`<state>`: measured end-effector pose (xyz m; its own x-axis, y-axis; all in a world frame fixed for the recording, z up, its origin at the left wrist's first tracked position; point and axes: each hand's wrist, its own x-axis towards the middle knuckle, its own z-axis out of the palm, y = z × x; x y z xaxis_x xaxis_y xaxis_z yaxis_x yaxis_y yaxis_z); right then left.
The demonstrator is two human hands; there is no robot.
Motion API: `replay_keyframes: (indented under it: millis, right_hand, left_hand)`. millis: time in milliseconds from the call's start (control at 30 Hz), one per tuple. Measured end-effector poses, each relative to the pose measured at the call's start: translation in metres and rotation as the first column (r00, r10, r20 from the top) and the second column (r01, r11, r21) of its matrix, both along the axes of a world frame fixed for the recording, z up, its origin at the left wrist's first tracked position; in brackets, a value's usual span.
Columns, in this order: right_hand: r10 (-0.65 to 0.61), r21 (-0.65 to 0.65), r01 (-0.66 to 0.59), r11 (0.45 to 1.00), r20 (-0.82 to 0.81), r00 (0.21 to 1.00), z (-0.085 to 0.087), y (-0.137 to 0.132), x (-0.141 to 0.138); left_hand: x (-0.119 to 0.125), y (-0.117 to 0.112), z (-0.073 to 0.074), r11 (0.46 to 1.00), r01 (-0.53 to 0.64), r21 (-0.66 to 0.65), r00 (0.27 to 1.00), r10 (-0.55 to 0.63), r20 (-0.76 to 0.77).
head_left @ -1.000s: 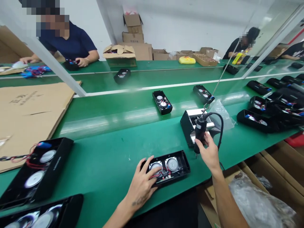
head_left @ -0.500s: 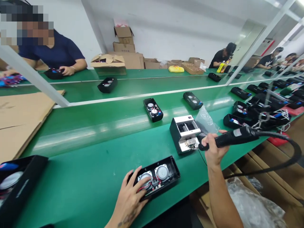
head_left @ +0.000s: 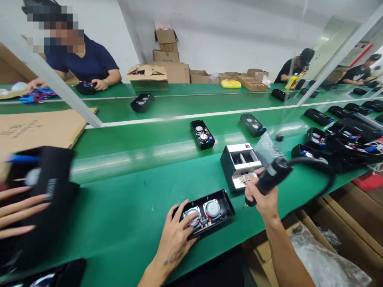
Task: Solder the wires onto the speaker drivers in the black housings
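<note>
My left hand [head_left: 176,235] lies flat with fingers spread on the left end of an open black speaker housing [head_left: 223,205] that shows two round drivers and red wires. My right hand [head_left: 263,197] is closed round a black electric screwdriver [head_left: 271,175], tilted with its tip down near the housing's right end; its cable loops off to the right. Just behind the screwdriver stands a white and black screw feeder box [head_left: 239,161].
Another person's fingers [head_left: 18,213] reach in from the left at a blurred black housing [head_left: 44,191]. More housings lie on the green belt [head_left: 134,159] and pile up at right. Cardboard sheet at left, boxes at back, co-workers across the line.
My right hand swung the screwdriver from pointing at the feeder box down toward the housing. Someone's fingers and a black housing came in at the left. My left hand stayed on the housing.
</note>
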<state>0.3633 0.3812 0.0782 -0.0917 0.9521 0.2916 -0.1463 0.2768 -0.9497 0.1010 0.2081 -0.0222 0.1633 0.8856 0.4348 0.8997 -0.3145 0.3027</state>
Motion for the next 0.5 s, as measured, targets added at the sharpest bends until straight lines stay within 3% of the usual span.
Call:
replay_keyframes:
  millis: [167,367,500]
  right_hand:
    - [0.186,0.117,-0.162,0.98,-0.233,0.955,0.008,-0.061,-0.031]
    - [0.4,0.17,-0.374,0.912,-0.159,0.902,-0.01,-0.097,-0.078]
    - [0.431,0.135,-0.415,0.9,-0.126,0.894,-0.024,-0.103,-0.091]
  left_hand:
    - [0.007,0.002,0.001,0.999,-0.012,-0.035,1.0,0.011,-0.016]
    - [0.011,-0.002,0.0,0.999,0.004,-0.035,1.0,-0.004,-0.008]
    - [0.012,-0.002,0.001,0.999,-0.002,-0.046,1.0,0.001,-0.019]
